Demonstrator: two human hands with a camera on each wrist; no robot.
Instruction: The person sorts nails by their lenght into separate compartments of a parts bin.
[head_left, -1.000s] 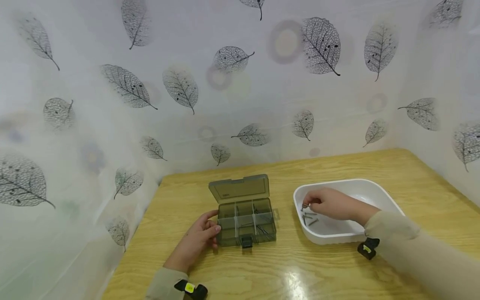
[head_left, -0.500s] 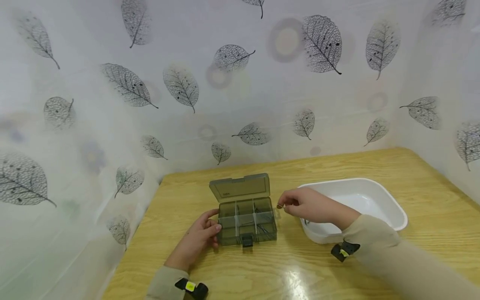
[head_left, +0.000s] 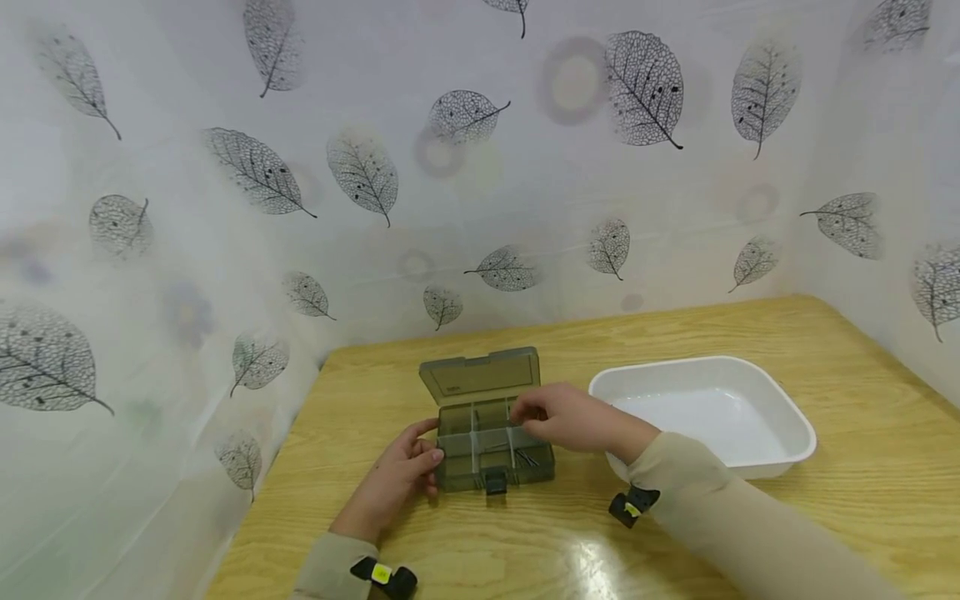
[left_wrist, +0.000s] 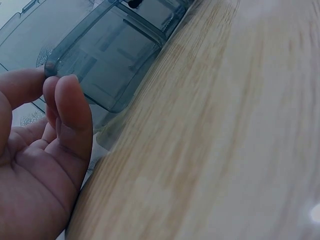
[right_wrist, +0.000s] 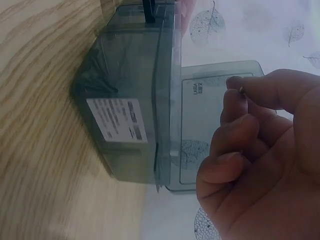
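The right hand (head_left: 573, 417) keeps a narrow grip, thumb and forefinger pinching a tiny metal piece (right_wrist: 242, 90), mostly hidden by the fingertips, above the back right compartment of a smoky grey, translucent plastic box (head_left: 461, 482). The left hand (head_left: 393, 475) grips the box's left side, thumb at the rim and other fingers by the wall. The box is divided into six compartments, with thin dark metal pieces (head_left: 527, 457) lying in the front right one. Its matching rectangular lid (head_left: 487, 375) stands open at the back, and a dark latch (head_left: 496, 482) sits at the front; a white printed label (right_wrist: 117, 120) is stuck on the box. To the right, partly behind the right forearm, is a white, round-cornered tray (head_left: 791, 462). Everything rests on a yellowish wood-grain surface (head_left: 495, 550), before a pale leaf-printed sheet (head_left: 562, 192).
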